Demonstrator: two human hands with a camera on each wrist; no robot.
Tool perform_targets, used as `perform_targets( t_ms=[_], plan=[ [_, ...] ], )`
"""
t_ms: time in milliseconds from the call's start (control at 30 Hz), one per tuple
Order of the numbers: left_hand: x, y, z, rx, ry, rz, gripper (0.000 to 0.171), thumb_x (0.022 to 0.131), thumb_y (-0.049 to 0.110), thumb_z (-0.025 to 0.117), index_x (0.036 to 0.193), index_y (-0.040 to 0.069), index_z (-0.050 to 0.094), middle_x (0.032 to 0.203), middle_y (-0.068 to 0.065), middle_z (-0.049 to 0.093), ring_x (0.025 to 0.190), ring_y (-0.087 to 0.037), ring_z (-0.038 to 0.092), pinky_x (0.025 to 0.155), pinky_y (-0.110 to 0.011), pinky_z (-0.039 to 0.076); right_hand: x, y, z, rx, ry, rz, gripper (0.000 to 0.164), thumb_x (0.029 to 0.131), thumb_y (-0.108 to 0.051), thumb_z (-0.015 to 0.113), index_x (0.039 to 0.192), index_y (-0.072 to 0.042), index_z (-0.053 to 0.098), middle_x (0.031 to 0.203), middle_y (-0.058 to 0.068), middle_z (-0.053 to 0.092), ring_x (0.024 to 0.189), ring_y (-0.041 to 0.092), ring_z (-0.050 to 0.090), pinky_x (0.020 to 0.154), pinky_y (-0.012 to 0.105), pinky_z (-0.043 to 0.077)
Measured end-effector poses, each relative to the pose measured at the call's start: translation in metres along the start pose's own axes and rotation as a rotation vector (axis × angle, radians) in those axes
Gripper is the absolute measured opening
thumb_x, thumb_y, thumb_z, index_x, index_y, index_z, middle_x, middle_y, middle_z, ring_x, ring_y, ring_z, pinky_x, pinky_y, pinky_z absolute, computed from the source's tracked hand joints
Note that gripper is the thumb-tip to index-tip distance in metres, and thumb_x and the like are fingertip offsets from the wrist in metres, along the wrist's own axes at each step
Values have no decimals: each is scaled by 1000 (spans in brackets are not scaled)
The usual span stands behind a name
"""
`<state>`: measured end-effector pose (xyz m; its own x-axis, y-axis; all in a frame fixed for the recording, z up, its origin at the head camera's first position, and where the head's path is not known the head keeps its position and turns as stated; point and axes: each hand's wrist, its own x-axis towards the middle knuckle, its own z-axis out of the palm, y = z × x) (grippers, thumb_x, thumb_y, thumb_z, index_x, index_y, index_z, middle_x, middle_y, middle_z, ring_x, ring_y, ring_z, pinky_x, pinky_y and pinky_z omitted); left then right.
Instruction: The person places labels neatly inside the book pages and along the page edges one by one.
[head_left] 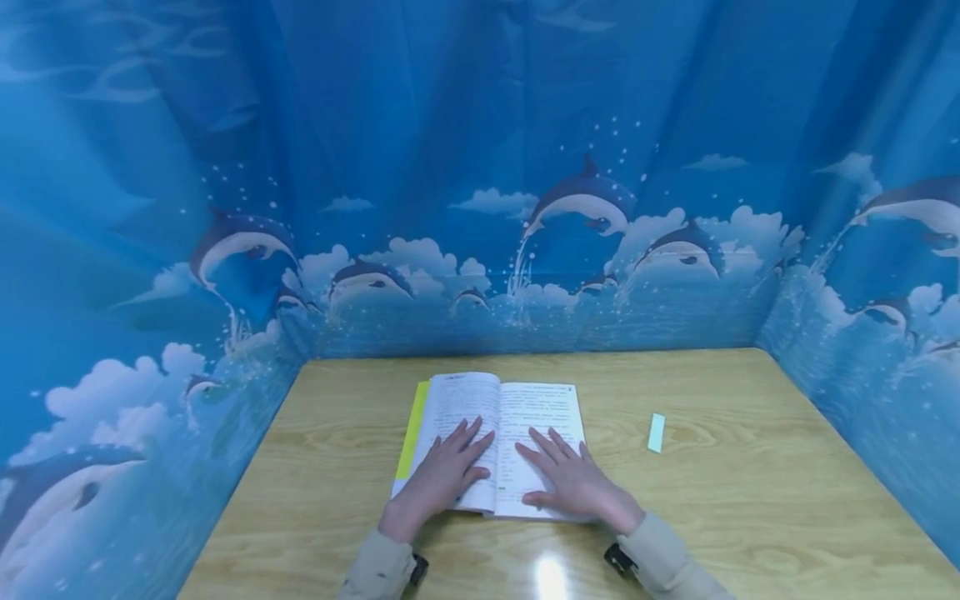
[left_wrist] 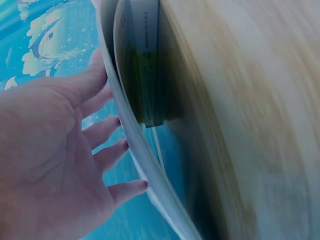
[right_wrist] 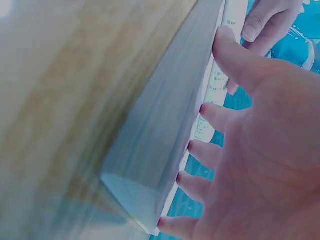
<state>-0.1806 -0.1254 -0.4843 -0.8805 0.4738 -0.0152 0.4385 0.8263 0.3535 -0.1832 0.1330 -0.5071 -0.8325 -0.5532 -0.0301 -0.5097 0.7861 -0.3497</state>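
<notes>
An open book with printed pages lies on the wooden table, a yellow-green strip showing along its left edge. My left hand rests on the left page with fingers spread. On the right page rests my right hand, its fingers spread too. In the left wrist view, the fingertips of the left hand touch the page side of the book. The right wrist view shows the right hand pressing its fingertips along the book's page surface, with the thick page block beneath.
A small pale green slip lies on the table to the right of the book. Blue curtains printed with dolphins and clouds stand behind the table and on both sides. Dark straps sit at both wrists, by the pale sleeves.
</notes>
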Motion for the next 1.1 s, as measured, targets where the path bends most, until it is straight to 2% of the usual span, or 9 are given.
perform_targets(
  t_ms=[100, 200, 300, 400, 600, 967, 1100],
  plan=[
    [0, -1, 0, -48, -38, -39, 58, 106, 42, 48, 158, 20, 37, 168, -7, 22, 154, -32, 20, 119, -65, 21, 0, 1, 0, 2, -2, -2, 82, 93, -67, 53, 159, -22, 34, 168, 10, 19, 152, 44, 18, 112, 78, 15],
    [1, -4, 3, -100, -50, -59, 64, 106, 44, 48, 160, 14, 31, 168, -8, 21, 154, -33, 20, 119, -67, 19, -1, 1, -1, 8, -9, -4, 81, 94, -64, 55, 159, -22, 35, 168, 10, 19, 152, 44, 17, 112, 78, 15],
    [1, -6, 6, -137, -58, -62, 73, 104, 48, 50, 161, 8, 27, 168, -10, 19, 154, -33, 19, 119, -68, 17, -2, -2, -5, 9, -21, -11, 79, 95, -60, 57, 159, -18, 36, 168, 13, 20, 151, 46, 18, 111, 79, 15],
    [1, -4, 5, -154, -63, -64, 80, 101, 52, 54, 161, 7, 26, 169, -10, 18, 155, -33, 18, 119, -68, 16, -3, -9, -13, 20, -35, -20, 77, 96, -54, 59, 157, -14, 37, 166, 17, 22, 150, 49, 20, 110, 80, 16],
    [1, 0, 5, -131, -38, -59, 82, 100, 53, 56, 160, 6, 27, 168, -11, 18, 154, -34, 19, 118, -69, 17, -4, -9, -17, 17, -49, -16, 76, 96, -53, 61, 157, -14, 38, 166, 18, 23, 150, 49, 20, 110, 80, 16],
    [5, 15, 13, -93, -8, -36, 83, 99, 52, 59, 159, 4, 28, 167, -15, 22, 152, -36, 23, 116, -70, 22, -17, 8, -13, 26, -16, -48, 79, 96, -59, 56, 158, -16, 36, 165, 19, 24, 149, 51, 21, 109, 82, 13],
    [4, 22, 15, -81, -1, -38, 83, 99, 51, 59, 159, 3, 29, 166, -16, 23, 152, -37, 24, 116, -70, 24, -21, 11, -15, 44, -21, -42, 78, 95, -57, 59, 157, -15, 38, 165, 19, 24, 150, 49, 19, 109, 81, 13]
  ],
)
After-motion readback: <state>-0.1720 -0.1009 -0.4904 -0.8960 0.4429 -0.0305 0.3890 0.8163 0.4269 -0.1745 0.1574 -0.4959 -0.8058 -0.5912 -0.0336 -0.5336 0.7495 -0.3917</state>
